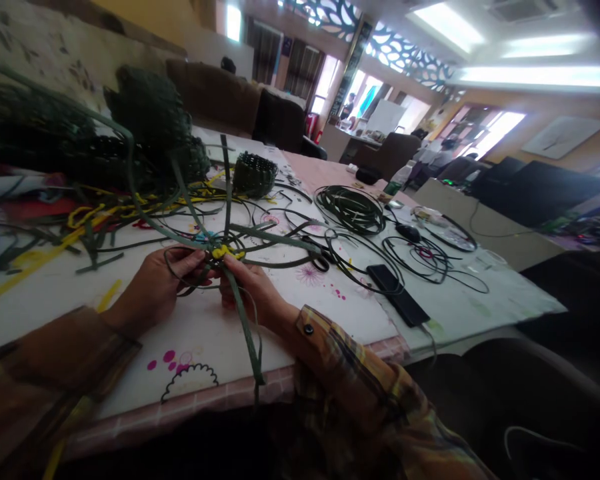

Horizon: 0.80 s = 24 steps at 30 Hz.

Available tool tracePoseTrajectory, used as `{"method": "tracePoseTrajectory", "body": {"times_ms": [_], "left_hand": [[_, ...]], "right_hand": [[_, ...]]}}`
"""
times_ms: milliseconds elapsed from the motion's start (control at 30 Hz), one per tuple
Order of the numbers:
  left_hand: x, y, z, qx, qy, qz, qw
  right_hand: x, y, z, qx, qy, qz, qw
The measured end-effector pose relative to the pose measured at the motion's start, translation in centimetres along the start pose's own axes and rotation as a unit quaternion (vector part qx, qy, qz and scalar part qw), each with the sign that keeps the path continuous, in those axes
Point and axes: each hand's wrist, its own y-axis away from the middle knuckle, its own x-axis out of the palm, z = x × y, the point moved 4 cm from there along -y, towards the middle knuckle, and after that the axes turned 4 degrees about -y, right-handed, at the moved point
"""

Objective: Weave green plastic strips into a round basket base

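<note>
Between my two hands is a small woven piece (226,252) of dark green flat strips with a yellow strip worked into its middle. Long green strips fan out from it on every side; one broad strip (245,327) hangs toward the table's front edge. My left hand (163,280) pinches the weaving from the left, thumb on top. From the right, my right hand (253,287) grips it with the thumb by the yellow part. The undersides of the fingers are hidden. Black-handled scissors (319,259) lie a little to the right, beneath loose strips.
Dark green woven baskets (150,120) are piled at the back left, and a smaller basket (255,175) stands near the middle. Cut strips and yellow pieces (87,223) litter the left. Rightward lie a green coil (350,209), a phone (397,293) and a bottle (400,179).
</note>
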Motion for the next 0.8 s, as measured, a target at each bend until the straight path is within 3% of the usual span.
{"method": "tracePoseTrajectory", "body": {"times_ms": [233, 700, 800], "left_hand": [[-0.2, 0.5, -1.2, 0.075, 0.03, -0.067, 0.994], [1.6, 1.8, -1.0, 0.084, -0.047, -0.059, 0.994], [1.8, 1.9, -1.0, 0.091, -0.053, -0.057, 0.993]], "right_hand": [[0.8, 0.2, 0.0, -0.063, 0.014, 0.047, 0.997], [0.4, 0.3, -0.7, -0.132, 0.092, -0.067, 0.985], [0.3, 0.1, -0.6, -0.153, 0.08, -0.068, 0.983]]}}
